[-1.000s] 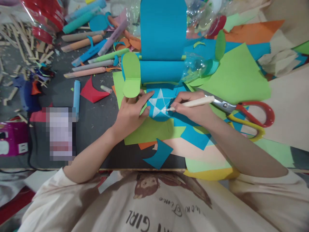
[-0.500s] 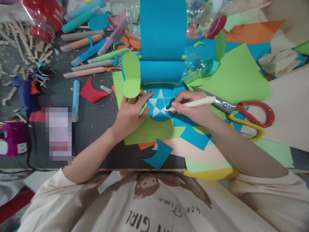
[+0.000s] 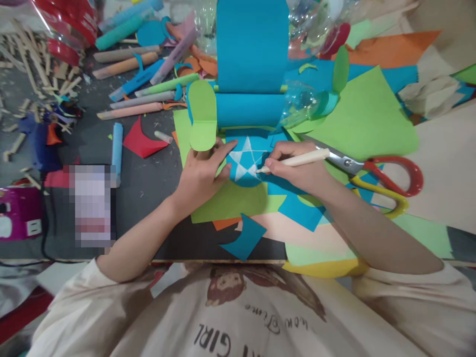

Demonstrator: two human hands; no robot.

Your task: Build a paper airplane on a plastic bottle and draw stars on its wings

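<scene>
A white marker (image 3: 303, 158) is held in my right hand (image 3: 292, 161), its tip touching the lower right point of a white star (image 3: 248, 148). The star is drawn on the rounded blue paper flap (image 3: 247, 182), with white colouring in its points and a blue middle. My left hand (image 3: 203, 173) lies along the flap's left edge, thumb and forefinger spread apart. Some of its other fingers are hidden beneath a bent light-green paper piece (image 3: 203, 114). Behind the flap stands a larger blue paper-covered form (image 3: 253, 44) with a clear plastic bottle part (image 3: 301, 101) at its right.
Scissors with red and yellow handles (image 3: 394, 176) lie right of my right hand, partly over green paper (image 3: 368, 119). Several markers (image 3: 148, 96) spread out at the back left. A glue gun (image 3: 39, 144), a phone (image 3: 92, 206) and wooden sticks (image 3: 31, 54) are at the left.
The marker tip has shifted slightly right and down within the star's lower right point. My left hand stays in place.
</scene>
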